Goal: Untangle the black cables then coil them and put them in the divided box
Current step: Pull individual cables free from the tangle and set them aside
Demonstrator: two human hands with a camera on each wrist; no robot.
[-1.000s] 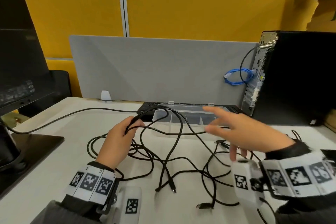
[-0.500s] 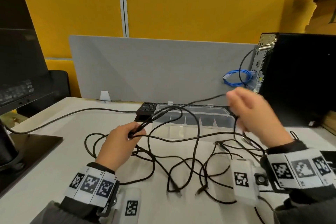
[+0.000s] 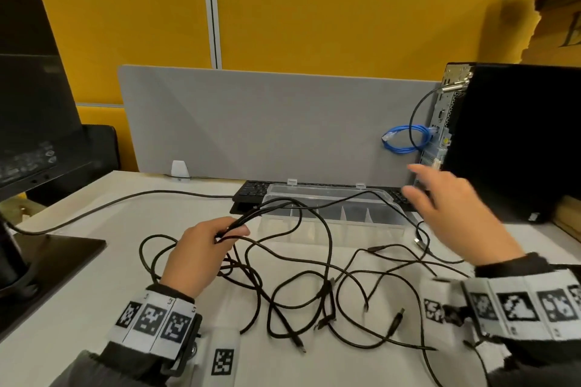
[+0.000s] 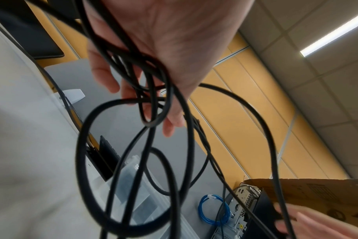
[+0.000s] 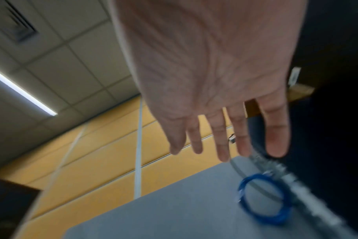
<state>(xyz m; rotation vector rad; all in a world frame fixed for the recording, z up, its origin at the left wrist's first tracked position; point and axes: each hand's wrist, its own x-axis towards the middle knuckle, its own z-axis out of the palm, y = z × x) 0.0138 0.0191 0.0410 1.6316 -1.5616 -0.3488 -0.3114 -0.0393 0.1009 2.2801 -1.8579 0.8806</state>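
A tangle of black cables (image 3: pixel 314 280) sprawls over the white desk in front of me, with several plug ends lying loose. My left hand (image 3: pixel 201 258) grips a bunch of strands, which rise from its fist toward the clear divided box (image 3: pixel 330 190) behind the tangle. In the left wrist view the cables (image 4: pixel 82 145) loop across my left hand's (image 4: pixel 164 48) palm and curled fingers. My right hand (image 3: pixel 446 207) hovers over the box's right end with fingers spread and holds nothing. The right wrist view shows that hand (image 5: pixel 215 80) with straight fingers.
A black keyboard (image 3: pixel 251 192) lies behind the box, against a grey divider (image 3: pixel 267 122). A black PC tower (image 3: pixel 518 135) with a blue cable coil (image 3: pixel 405 141) stands at the right. A monitor (image 3: pixel 31 104) on its base (image 3: pixel 47 261) stands at the left, its own cable (image 3: pixel 125 201) crossing the desk.
My right hand took hold of a strand and pulled it up to the right, then let it go and opened. The strand dropped across the box. The left hand kept its grip.
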